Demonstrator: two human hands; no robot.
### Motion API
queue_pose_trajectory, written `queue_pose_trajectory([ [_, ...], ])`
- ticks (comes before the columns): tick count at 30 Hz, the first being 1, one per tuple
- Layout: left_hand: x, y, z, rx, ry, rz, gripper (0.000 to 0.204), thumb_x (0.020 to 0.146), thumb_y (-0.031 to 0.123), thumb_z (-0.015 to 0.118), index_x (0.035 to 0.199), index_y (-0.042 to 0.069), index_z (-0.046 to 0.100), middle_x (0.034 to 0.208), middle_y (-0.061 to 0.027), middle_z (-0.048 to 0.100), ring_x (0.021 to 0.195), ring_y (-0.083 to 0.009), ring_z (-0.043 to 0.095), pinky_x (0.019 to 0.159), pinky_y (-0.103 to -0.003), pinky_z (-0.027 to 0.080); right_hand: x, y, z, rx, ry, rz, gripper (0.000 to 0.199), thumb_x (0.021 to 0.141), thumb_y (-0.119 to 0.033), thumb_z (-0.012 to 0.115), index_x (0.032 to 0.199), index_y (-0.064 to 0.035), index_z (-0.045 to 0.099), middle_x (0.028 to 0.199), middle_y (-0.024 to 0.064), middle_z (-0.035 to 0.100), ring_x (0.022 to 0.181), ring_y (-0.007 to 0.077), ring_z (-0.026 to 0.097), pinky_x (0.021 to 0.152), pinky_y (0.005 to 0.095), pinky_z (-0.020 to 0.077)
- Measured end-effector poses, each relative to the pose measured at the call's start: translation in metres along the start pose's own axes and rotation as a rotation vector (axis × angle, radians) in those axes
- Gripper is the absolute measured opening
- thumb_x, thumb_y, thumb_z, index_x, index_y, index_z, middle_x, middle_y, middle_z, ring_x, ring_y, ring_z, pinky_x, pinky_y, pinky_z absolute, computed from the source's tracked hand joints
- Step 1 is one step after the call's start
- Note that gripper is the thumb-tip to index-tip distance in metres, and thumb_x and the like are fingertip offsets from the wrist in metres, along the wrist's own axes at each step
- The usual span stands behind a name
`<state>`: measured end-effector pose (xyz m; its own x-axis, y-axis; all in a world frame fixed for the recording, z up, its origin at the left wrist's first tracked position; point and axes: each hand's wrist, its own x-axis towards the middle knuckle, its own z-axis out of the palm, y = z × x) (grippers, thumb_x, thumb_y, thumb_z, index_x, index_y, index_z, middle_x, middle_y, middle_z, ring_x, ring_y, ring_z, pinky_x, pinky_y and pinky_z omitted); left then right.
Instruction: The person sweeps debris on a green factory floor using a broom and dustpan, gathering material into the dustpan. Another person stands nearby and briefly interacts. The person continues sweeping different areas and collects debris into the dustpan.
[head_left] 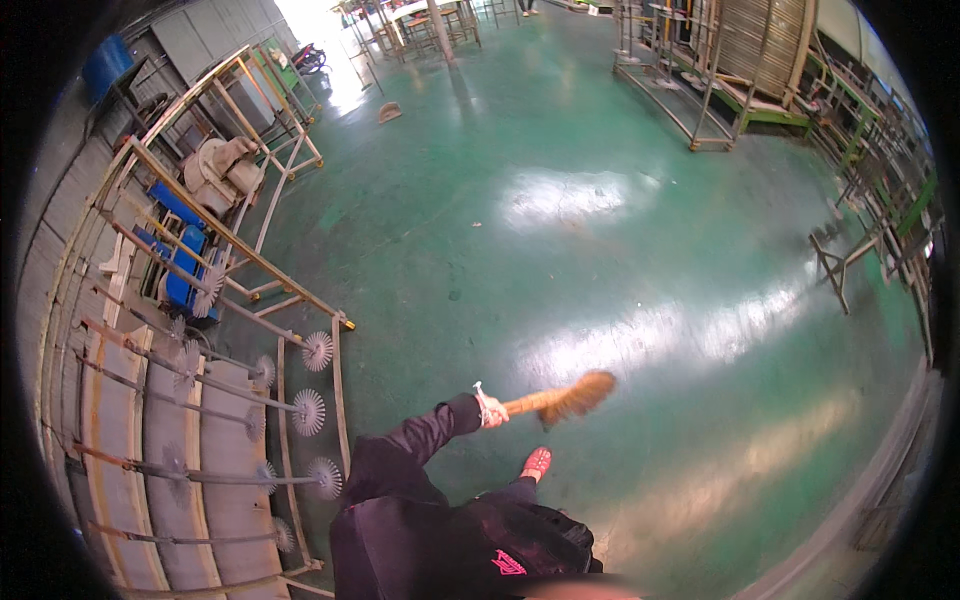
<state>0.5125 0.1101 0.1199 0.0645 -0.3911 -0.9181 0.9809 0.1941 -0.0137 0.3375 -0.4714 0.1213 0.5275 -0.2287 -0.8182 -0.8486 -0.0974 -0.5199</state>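
My left hand (490, 410) reaches out of a dark sleeve and is closed around the handle of a straw broom (578, 397). The broom points to the right over the green floor (480, 290), its brown bristle end slightly blurred. I cannot tell whether the bristles touch the floor. A small pale piece sticks up beside my fingers, too small to name. Below the broom, a foot in a red shoe (537, 462) steps forward on the floor. My right hand is not in view.
At left, a metal rack (340, 400) carries rods with round, pale, fanned discs (309, 412). Beyond it are a pale frame (290, 150) and blue bins (190, 265). Metal racks (700, 110) stand at far right, with stands (840, 265) along the right side. A small brown object (389, 112) lies far ahead.
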Motion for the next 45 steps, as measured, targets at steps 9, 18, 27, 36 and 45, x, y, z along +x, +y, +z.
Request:
queue_pose_trajectory([
  [9,-0.03,0.028,0.041,0.199,0.286,0.575,0.017,0.064,0.004,0.058,0.08,0.005,0.051,0.047,-0.0033,0.046,0.035,-0.012,0.046,0.031,-0.027,0.038,0.001,-0.044,0.025,-0.09,0.031,-0.186,0.016,0.077,-0.014,0.049,0.085,-0.0034,0.059,0.062,0.0051,0.052,0.053,0.0153,0.048,0.047,0.0289,0.0399],
  [18,0.019,0.007,0.142,0.309,-0.376,0.171,0.023,0.073,0.0,0.055,0.093,0.006,0.045,0.056,-0.0029,0.044,0.036,-0.0045,0.038,0.031,-0.018,0.031,0.01,-0.048,0.033,-0.027,0.008,-0.064,0.015,0.081,-0.015,0.046,0.086,-0.0036,0.054,0.055,0.0056,0.051,0.04,0.0137,0.048,0.037,0.0256,0.0398],
  [27,0.223,0.027,0.349,0.305,-1.581,0.033,0.032,0.083,0.032,0.041,0.06,0.011,0.04,0.047,-0.0004,0.037,0.042,-0.0141,0.038,0.045,-0.028,0.033,-0.023,-0.02,-0.038,0.125,0.242,0.227,0.015,0.083,-0.011,0.043,0.094,-0.0059,0.052,0.056,0.0058,0.051,0.039,0.016,0.049,0.035,0.0298,0.0426],
  [36,0.16,0.145,0.252,-0.194,-0.405,-0.117,0.023,0.08,0.01,0.051,0.062,0.009,0.037,0.046,0.0048,0.032,0.033,-0.0063,0.031,0.03,-0.02,0.025,0.045,-0.044,-0.102,0.254,0.188,0.332,0.015,0.084,-0.012,0.043,0.095,-0.0065,0.05,0.057,0.0056,0.051,0.039,0.0157,0.047,0.034,0.0301,0.0406],
  [45,0.055,0.216,0.31,-0.164,0.228,0.481,0.029,0.066,-0.01,0.054,0.086,0.007,0.041,0.057,-0.0036,0.042,0.036,-0.0059,0.034,0.03,-0.018,0.028,0.129,-0.159,-0.16,0.301,0.174,0.102,0.017,0.083,-0.008,0.041,0.095,-0.0056,0.052,0.057,0.0035,0.052,0.042,0.0116,0.049,0.038,0.0252,0.0425],
])
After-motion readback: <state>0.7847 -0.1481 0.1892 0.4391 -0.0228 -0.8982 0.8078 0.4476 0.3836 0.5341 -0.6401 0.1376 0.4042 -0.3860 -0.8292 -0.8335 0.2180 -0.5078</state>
